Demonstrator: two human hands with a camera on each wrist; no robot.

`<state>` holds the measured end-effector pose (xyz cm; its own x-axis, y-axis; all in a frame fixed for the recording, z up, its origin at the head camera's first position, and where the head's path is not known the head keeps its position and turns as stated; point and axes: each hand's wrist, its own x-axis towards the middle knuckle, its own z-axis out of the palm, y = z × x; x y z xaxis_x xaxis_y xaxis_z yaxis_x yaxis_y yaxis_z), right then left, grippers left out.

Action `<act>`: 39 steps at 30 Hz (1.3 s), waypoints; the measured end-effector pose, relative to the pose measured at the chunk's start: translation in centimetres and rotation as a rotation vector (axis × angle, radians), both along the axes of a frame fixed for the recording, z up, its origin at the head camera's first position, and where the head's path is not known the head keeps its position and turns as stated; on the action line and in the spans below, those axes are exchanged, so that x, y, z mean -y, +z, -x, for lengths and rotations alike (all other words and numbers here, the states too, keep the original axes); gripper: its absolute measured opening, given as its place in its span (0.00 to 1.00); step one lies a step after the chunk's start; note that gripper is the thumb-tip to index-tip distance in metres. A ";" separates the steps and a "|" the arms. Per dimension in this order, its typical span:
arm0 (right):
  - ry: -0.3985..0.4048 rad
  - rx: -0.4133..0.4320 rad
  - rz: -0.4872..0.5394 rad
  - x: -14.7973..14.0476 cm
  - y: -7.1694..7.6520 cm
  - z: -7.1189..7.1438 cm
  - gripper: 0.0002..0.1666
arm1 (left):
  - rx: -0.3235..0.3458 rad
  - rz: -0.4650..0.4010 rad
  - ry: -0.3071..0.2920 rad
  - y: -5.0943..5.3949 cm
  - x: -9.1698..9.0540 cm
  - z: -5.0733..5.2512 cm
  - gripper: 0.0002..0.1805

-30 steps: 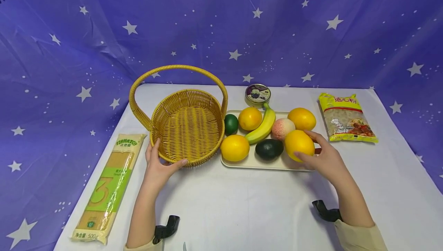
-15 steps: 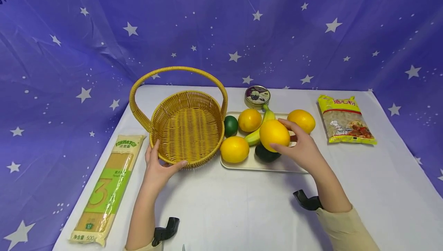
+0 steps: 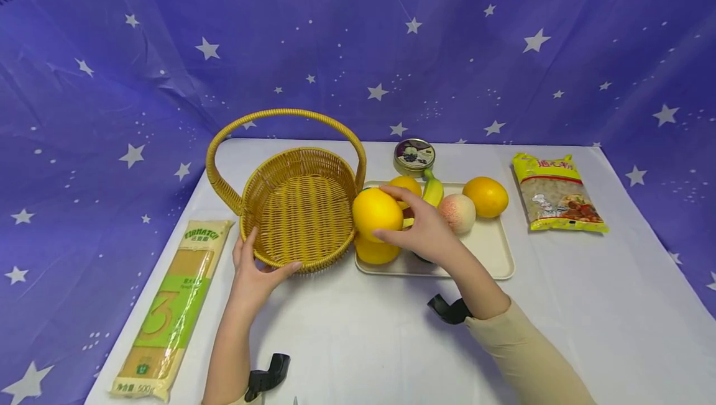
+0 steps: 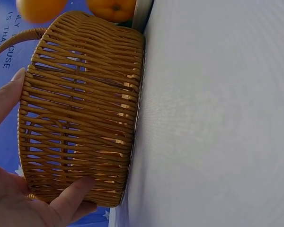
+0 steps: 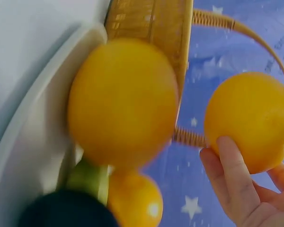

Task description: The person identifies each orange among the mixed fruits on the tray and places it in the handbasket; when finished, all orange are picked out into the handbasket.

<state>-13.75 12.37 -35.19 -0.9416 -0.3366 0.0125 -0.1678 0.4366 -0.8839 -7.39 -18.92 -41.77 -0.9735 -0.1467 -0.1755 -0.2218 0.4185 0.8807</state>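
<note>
My left hand (image 3: pixel 256 281) holds the near left side of a woven wicker basket (image 3: pixel 304 206). In the left wrist view its thumb lies at the rim and its fingers rest against the outer wall. My right hand (image 3: pixel 427 231) grips a large round yellow-orange fruit (image 3: pixel 377 212) between thumb and fingers, just right of the basket's rim. Its exact kind is unclear. Beneath it, a similar yellow fruit (image 3: pixel 377 253) lies on a cream tray (image 3: pixel 492 253). In the right wrist view, the held fruit (image 5: pixel 251 123) appears apart from the one on the tray (image 5: pixel 123 101).
On the tray also lie a banana (image 3: pixel 433 191), a peach (image 3: pixel 458 213), another yellow fruit (image 3: pixel 485 197) and a mostly hidden dark fruit. A round tin (image 3: pixel 414 155) stands behind. A spaghetti pack (image 3: pixel 170 309) lies left, a yellow pasta bag (image 3: pixel 559 194) right.
My right hand has lifted the yellow-orange fruit from the tray's right end and carried it left to beside the basket. The left hand stays on the basket.
</note>
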 end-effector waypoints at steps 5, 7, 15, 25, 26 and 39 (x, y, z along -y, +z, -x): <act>0.089 0.002 0.063 3.4 0.0 0.3 0.44 | -0.007 0.007 0.001 0.0 0.1 -0.1 0.64; 0.112 -0.020 0.052 4.6 -0.1 0.5 0.44 | -0.012 0.007 0.001 -0.1 0.1 0.0 0.64; 0.217 -0.082 0.026 9.1 -0.6 1.1 0.45 | -0.020 0.007 0.001 -0.4 0.1 -0.1 0.64; 0.246 -0.085 -0.085 13.5 -2.3 2.1 0.46 | -0.051 -0.015 -0.016 -0.6 0.2 0.0 0.63; 0.250 -0.084 -0.093 13.8 -2.5 2.3 0.46 | -0.053 -0.013 -0.017 -0.6 0.2 0.0 0.63; 0.292 -0.051 -0.202 15.9 -4.7 3.2 0.46 | -0.039 -0.008 -0.022 -0.2 0.2 -0.1 0.63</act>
<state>-16.99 -3.50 -39.87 -0.8050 -0.5921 -0.0374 -0.3532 0.5290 -0.7716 -7.30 -19.10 -42.02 -0.9825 -0.1242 -0.1387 -0.1784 0.4154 0.8920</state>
